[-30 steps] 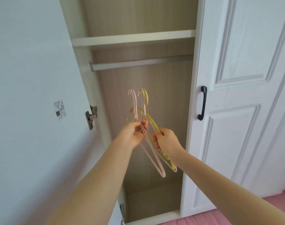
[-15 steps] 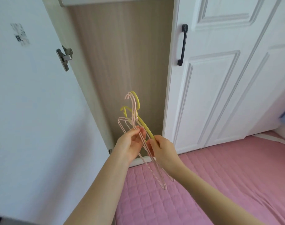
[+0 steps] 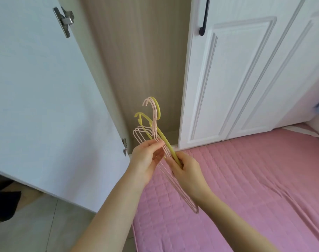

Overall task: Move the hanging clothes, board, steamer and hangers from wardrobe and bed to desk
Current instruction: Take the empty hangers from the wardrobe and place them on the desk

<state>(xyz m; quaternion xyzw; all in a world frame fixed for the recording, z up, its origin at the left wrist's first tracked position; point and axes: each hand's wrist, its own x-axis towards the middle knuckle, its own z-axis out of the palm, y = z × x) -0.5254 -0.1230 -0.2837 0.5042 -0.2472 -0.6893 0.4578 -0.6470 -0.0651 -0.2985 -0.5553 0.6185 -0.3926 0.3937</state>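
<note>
Head view looks down past my forearms at the wardrobe (image 3: 136, 60), whose wood-grain inside shows between an open white door (image 3: 42, 99) swung out on my left and a closed panelled door (image 3: 233, 79) on my right. That closed door carries a dark handle (image 3: 204, 19) near the top edge of the picture, and the open one shows two metal hinges, an upper hinge (image 3: 65, 20) and a lower hinge (image 3: 125, 146) near its bottom corner. Below the closed doors lies the bed (image 3: 255, 179) with its pink quilted cover, creased in long folds toward the lower right. Pale floor (image 3: 36, 224) shows at the lower left, under the open door, with something dark at the far left edge that I cannot make out. Both of my bare arms reach forward from the bottom of the picture and meet in the middle. My left hand (image 3: 146, 160) is closed around the bunch of hangers (image 3: 155, 128) at the necks, fingers curled over the thin pink wires. My right hand (image 3: 186, 170) grips the same bunch just below, pinching the thicker yellow arm between thumb and fingers. So the two hands sit nearly touching, both clamped on the hangers. The bunch stands tilted, hooks pointing up in front of the wardrobe opening, yellow hooks beside the pink ones. The long pink lower loops trail down past my right wrist, hanging over the bed and touching nothing that I can see.
</note>
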